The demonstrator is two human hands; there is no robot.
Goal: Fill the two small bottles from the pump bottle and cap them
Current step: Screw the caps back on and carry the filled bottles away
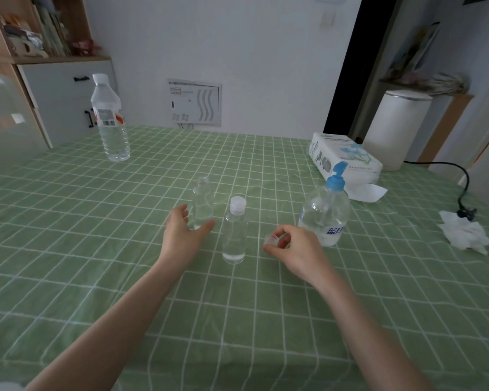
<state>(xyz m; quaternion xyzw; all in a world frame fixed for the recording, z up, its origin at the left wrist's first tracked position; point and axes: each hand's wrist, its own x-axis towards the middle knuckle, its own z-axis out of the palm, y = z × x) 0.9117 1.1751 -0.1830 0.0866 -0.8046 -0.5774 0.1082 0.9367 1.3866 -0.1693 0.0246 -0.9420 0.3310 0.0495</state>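
Two small clear bottles stand mid-table on the green checked cloth. The uncapped bottle (pixel 203 203) is farther back; my left hand (pixel 182 231) is open around its base, thumb and fingers either side, apparently just apart from it. The capped bottle (pixel 234 231) stands nearer, between my hands, with a white flip cap on top. My right hand (pixel 292 249) pinches a small clear cap (pixel 272 240) just above the cloth. The pump bottle (pixel 325 211), clear with a blue pump head, stands right behind my right hand.
A tall water bottle (pixel 110 119) stands at the back left. A tissue pack (pixel 345 159) lies back right behind the pump bottle. A crumpled tissue (pixel 463 234) and a black cable (pixel 463 190) lie at the right edge. A white bin (pixel 395 128) stands beyond the table.
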